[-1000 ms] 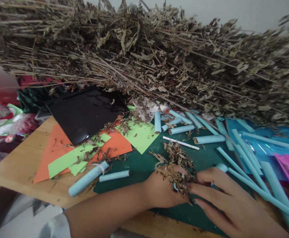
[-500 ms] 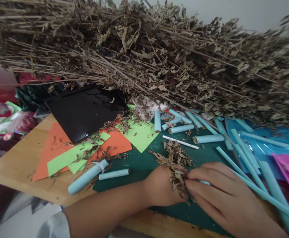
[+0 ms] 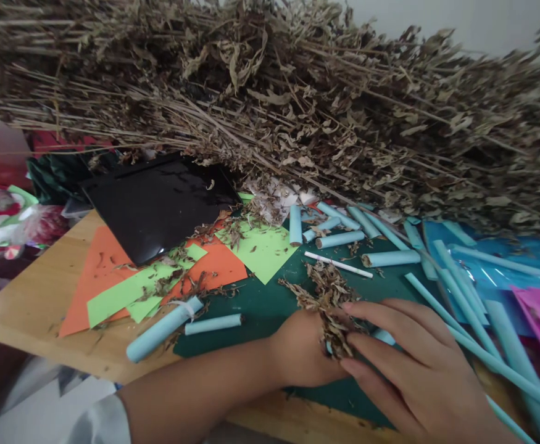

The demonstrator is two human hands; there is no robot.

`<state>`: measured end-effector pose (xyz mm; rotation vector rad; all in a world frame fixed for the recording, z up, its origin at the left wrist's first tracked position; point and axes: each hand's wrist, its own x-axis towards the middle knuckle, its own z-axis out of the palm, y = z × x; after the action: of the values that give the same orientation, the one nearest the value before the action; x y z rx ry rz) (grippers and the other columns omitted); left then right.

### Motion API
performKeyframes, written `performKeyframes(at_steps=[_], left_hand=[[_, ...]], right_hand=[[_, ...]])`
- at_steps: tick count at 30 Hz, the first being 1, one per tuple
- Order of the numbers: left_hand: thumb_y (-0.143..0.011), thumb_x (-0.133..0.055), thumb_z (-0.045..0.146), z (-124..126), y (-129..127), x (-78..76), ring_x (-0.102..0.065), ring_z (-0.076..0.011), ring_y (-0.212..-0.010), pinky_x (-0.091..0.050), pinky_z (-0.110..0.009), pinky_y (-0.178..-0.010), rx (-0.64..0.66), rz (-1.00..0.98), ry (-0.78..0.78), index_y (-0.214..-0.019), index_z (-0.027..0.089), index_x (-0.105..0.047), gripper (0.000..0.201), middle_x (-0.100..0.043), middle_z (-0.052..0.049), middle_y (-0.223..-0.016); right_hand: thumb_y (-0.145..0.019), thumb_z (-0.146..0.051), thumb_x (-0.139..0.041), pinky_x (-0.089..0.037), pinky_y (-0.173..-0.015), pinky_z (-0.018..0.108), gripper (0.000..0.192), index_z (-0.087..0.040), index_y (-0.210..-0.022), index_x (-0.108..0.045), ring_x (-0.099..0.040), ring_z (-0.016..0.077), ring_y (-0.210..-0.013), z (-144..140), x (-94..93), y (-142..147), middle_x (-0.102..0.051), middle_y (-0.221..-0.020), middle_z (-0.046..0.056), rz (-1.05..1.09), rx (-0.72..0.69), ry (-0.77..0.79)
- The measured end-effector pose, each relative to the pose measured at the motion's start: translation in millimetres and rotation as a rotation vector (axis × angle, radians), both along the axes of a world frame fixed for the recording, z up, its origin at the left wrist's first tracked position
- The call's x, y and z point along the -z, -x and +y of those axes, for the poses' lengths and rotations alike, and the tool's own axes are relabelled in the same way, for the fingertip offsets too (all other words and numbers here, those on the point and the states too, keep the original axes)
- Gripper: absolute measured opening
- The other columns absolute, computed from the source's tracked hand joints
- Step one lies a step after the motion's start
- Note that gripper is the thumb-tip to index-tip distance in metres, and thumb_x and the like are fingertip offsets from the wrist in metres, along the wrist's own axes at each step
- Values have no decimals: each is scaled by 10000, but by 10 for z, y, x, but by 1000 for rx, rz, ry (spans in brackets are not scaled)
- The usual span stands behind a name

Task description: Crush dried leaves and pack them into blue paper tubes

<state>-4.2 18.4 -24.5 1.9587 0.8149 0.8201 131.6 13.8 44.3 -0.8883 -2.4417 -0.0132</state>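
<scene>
My left hand (image 3: 300, 357) rests on the dark green cutting mat (image 3: 260, 314) and is closed around a clump of dried crumbled leaves (image 3: 332, 320). A light blue paper tube (image 3: 383, 337) pokes out from under the clump. My right hand (image 3: 418, 376) lies over the tube, fingers spread, fingertips pressing into the leaves. More loose dried leaves (image 3: 323, 283) lie on the mat just beyond the hands.
A big heap of dried leafy stalks (image 3: 297, 105) fills the back. Several blue paper tubes (image 3: 390, 258), a thin white stick (image 3: 338, 264), orange (image 3: 98, 277) and green paper sheets (image 3: 260, 250), a black tray (image 3: 158, 206) and blue plastic (image 3: 505, 271) lie around.
My right hand's fingers have shifted left and pushed further into the leaf clump held by my left hand. The view has drifted slightly.
</scene>
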Motion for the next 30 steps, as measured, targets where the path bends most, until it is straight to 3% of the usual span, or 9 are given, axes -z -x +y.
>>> performKeyframes(at_steps=[3, 7, 12, 17, 22, 26, 30], left_hand=[[-680, -495, 177, -7, -3, 4, -561, -142, -753, -452, -215, -667, -37, 24, -16, -691, 137, -526, 52, -593, -32, -742], [-688, -491, 208, -20, -2, -20, -557, -126, -712, -441, -184, -592, -74, 12, 0, -743, 140, -532, 96, -596, -27, -746], [-701, -477, 203, -14, 6, -99, -554, -124, -685, -441, -202, -620, -46, 68, -39, -700, 139, -517, 75, -586, -24, -722], [-663, -488, 185, -6, 8, -82, -563, -144, -720, -449, -226, -663, -99, 69, -71, -755, 138, -523, 109, -593, -32, -740], [-668, -475, 163, -1, 11, -32, -547, -161, -861, -412, -260, -812, -19, 18, -154, -760, 149, -537, 112, -604, -44, -835], [-653, -517, 183, -12, 22, -61, -561, -155, -795, -437, -252, -745, -30, 59, 31, -774, 143, -527, 129, -598, -35, -791], [-592, -588, 181, -18, 32, -93, -545, -108, -622, -433, -189, -594, -60, 40, 178, -731, 141, -509, 165, -571, 8, -673]], right_hand=[[-742, -191, -477, -384, -731, 354, 130, -188, -647, -565, -491, 193, -826, -6, 19, 83, -579, -909, 45, 40, 69, 40], [-724, -124, -478, -399, -718, 346, 65, -176, -713, -515, -487, 187, -848, 19, 25, 86, -541, -941, 63, 84, 25, 67], [-724, -94, -483, -379, -743, 337, 156, -221, -742, -570, -455, 184, -868, 12, 12, 9, -556, -944, 15, 80, -8, 87], [-683, -119, -478, -373, -751, 380, 264, -215, -903, -586, -442, 227, -940, 3, -27, -80, -540, -1053, 41, -73, -132, 68], [-701, -183, -451, -336, -804, 441, 164, -219, -697, -611, -424, 265, -1025, 2, -36, 17, -532, -1119, 15, -133, -49, 179], [-690, -211, -451, -330, -831, 471, 168, -213, -755, -605, -378, 283, -1090, 28, -69, 38, -451, -1217, 36, -241, -94, 225], [-687, -162, -432, -364, -819, 419, 206, -202, -838, -565, -378, 254, -1082, 46, -97, -84, -434, -1201, 57, -118, -136, 163]])
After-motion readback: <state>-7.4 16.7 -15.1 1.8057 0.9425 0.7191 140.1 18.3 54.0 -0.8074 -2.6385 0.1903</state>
